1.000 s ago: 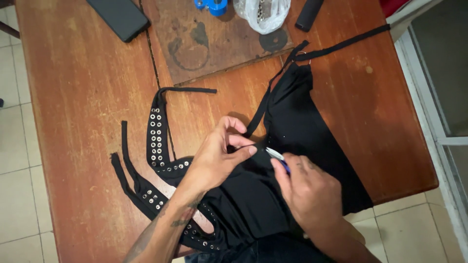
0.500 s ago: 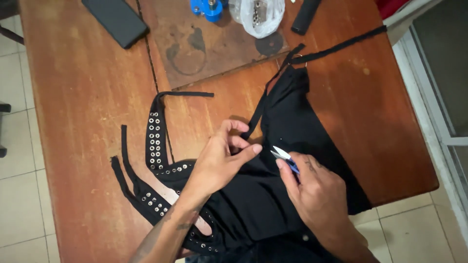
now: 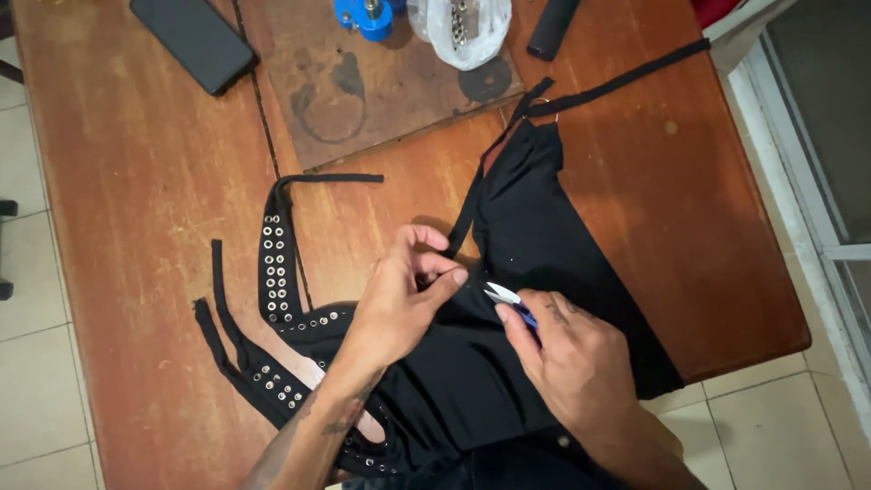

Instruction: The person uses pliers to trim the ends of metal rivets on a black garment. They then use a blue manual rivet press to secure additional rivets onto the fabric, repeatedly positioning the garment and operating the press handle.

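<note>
Worn reddish-brown wooden table (image 3: 136, 181) w/ pale tiled floor (image 3: 36, 399) on both sides; window frame (image 3: 817, 181) at right. Black garment (image 3: 535, 236) lies mid-table, eyelet-studded straps (image 3: 272, 272) trailing left. Left hand (image 3: 399, 299) is curled, fingers pinching the fabric near a strap. Right hand (image 3: 572, 354) is closed around small thread snips (image 3: 504, 295), blades just beside the pinch. Far edge: dark board (image 3: 363, 100), black phone (image 3: 192, 41), blue tool (image 3: 365, 16), clear plastic bag (image 3: 458, 32), black cylinder (image 3: 552, 27).

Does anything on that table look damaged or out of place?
The wooden board at the table's far side carries dark ring-shaped marks, like stains or scorches. Otherwise nothing stands out: the left hand pinches the black garment, and the right hand holds small snips.
</note>
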